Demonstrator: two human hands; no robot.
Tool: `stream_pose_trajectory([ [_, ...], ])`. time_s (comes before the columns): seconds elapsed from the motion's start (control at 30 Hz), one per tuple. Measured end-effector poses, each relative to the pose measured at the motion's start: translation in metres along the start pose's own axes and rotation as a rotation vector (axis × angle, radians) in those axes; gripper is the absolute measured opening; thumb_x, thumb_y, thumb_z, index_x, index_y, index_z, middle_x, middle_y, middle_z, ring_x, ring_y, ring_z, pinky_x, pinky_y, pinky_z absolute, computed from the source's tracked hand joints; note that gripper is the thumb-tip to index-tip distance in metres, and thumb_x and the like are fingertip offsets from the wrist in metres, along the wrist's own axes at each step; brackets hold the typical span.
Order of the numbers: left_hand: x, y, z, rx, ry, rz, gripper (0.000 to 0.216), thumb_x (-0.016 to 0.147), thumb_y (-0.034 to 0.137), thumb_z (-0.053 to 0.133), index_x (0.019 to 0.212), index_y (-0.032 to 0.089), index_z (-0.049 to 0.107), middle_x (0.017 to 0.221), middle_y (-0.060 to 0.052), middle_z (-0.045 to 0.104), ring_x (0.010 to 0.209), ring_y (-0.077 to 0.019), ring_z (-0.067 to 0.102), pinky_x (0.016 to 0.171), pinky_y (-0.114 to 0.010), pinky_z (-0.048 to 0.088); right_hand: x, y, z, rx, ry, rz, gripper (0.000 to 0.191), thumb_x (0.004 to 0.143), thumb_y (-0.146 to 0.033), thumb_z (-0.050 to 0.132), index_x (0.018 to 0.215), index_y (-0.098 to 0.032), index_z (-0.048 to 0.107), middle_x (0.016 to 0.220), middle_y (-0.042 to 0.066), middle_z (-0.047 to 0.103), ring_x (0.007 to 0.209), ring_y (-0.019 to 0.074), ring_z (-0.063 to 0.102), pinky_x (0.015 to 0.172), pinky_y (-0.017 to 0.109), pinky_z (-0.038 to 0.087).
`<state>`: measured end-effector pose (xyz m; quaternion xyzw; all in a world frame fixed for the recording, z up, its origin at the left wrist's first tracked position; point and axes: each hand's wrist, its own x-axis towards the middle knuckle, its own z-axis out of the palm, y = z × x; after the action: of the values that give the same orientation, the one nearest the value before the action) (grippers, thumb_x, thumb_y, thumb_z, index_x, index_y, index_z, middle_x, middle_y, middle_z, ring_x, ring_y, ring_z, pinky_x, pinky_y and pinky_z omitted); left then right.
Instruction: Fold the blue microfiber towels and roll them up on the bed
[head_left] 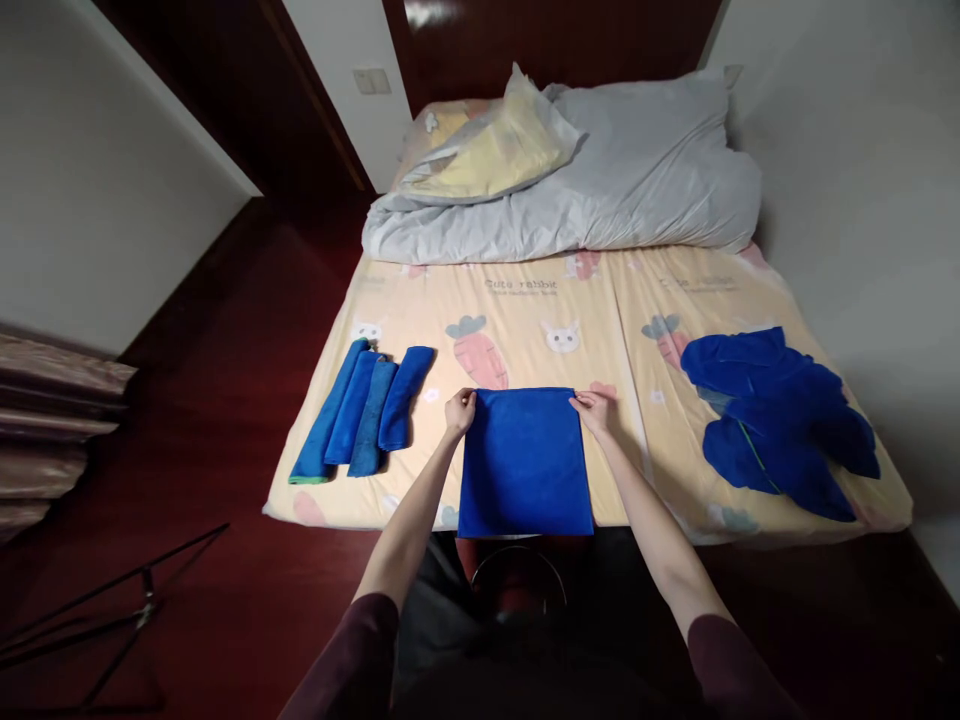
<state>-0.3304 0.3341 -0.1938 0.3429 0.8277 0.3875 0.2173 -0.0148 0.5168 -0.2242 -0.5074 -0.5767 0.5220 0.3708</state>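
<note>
A blue towel (526, 465) lies spread in a near-square at the front edge of the bed, its near side reaching that edge. My left hand (460, 411) pinches its far left corner. At the far right corner, my right hand (592, 410) grips the cloth between thumb and fingers. Left of it, several rolled blue towels (364, 410) lie side by side, slanted; one has a green edge. Over on the right sits a loose, crumpled pile of blue towels (787, 420), with a thin green edge showing in it.
The bed (540, 320) has a yellow sheet printed with carrots and rabbits. Across its far end lie a bunched grey-white quilt (645, 160) and a pale yellow pillow (502, 150) in a clear cover. A black tripod (142, 605) stands on the dark red floor at left.
</note>
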Motion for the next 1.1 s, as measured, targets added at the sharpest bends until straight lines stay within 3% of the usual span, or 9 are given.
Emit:
stream_pose_trajectory([
  [0.17, 0.005, -0.002, 0.001, 0.034, 0.03, 0.014, 0.03, 0.096, 0.035, 0.057, 0.107, 0.017, 0.077, 0.103, -0.012, 0.078, 0.094, -0.0268, 0.071, 0.089, -0.035, 0.052, 0.013, 0.005, -0.001, -0.214, -0.041, -0.068, 0.031, 0.072, -0.051, 0.083, 0.078, -0.022, 0.073, 0.085, 0.009, 0.079, 0.083, 0.0277, 0.075, 0.085, 0.042, 0.062],
  [0.33, 0.006, -0.002, 0.003, 0.094, 0.063, 0.032, 0.031, 0.097, 0.037, 0.054, 0.106, 0.017, 0.076, 0.101, -0.014, 0.076, 0.091, -0.0271, 0.069, 0.087, -0.036, 0.051, 0.02, 0.004, -0.002, -0.301, 0.021, -0.104, 0.027, 0.082, -0.047, 0.073, 0.08, -0.02, 0.072, 0.082, 0.009, 0.077, 0.078, 0.0249, 0.072, 0.079, 0.037, 0.061],
  [0.57, 0.009, 0.006, 0.006, 0.128, 0.127, 0.033, 0.024, 0.098, 0.033, 0.055, 0.098, 0.018, 0.074, 0.099, -0.014, 0.07, 0.095, -0.0279, 0.068, 0.091, -0.037, 0.051, 0.024, 0.002, 0.005, -0.395, 0.08, -0.103, 0.016, 0.086, -0.034, 0.066, 0.082, -0.02, 0.073, 0.083, 0.009, 0.077, 0.081, 0.0246, 0.072, 0.083, 0.035, 0.059],
  [0.77, 0.017, 0.018, -0.007, 0.285, -0.085, 0.054, 0.02, 0.091, 0.023, 0.063, 0.106, 0.018, 0.075, 0.115, -0.013, 0.068, 0.1, -0.0242, 0.068, 0.094, -0.035, 0.052, 0.027, -0.022, 0.01, -0.64, -0.059, -0.022, 0.015, 0.084, -0.026, 0.072, 0.097, -0.018, 0.076, 0.096, 0.007, 0.079, 0.092, 0.022, 0.074, 0.09, 0.032, 0.057],
  [0.87, 0.031, 0.024, -0.02, 0.379, -0.262, 0.172, 0.021, 0.085, 0.02, 0.066, 0.104, 0.019, 0.076, 0.101, -0.008, 0.072, 0.103, -0.0226, 0.066, 0.097, -0.032, 0.052, 0.03, -0.04, 0.009, -0.791, -0.163, 0.052, 0.014, 0.083, -0.028, 0.078, 0.093, -0.019, 0.076, 0.093, 0.007, 0.079, 0.088, 0.0213, 0.074, 0.084, 0.029, 0.056],
  [1.0, 0.05, 0.027, -0.033, 0.465, -0.458, 0.215, 0.015, 0.079, 0.022, 0.073, 0.094, 0.019, 0.074, 0.089, -0.004, 0.074, 0.092, -0.0222, 0.068, 0.085, -0.029, 0.053, 0.035, -0.051, 0.004, -0.78, -0.296, 0.048, 0.012, 0.078, -0.027, 0.084, 0.083, -0.021, 0.075, 0.084, 0.003, 0.078, 0.078, 0.017, 0.072, 0.072, 0.024, 0.053],
  [1.1, 0.06, 0.027, -0.038, 0.447, -0.434, 0.174, 0.017, 0.081, 0.02, 0.075, 0.096, 0.018, 0.07, 0.092, -0.006, 0.076, 0.088, -0.0225, 0.07, 0.08, -0.029, 0.052, 0.041, -0.052, 0.003, -0.686, -0.301, 0.016, 0.014, 0.08, -0.027, 0.082, 0.089, -0.02, 0.074, 0.082, 0.001, 0.076, 0.074, 0.0153, 0.07, 0.069, 0.024, 0.053],
])
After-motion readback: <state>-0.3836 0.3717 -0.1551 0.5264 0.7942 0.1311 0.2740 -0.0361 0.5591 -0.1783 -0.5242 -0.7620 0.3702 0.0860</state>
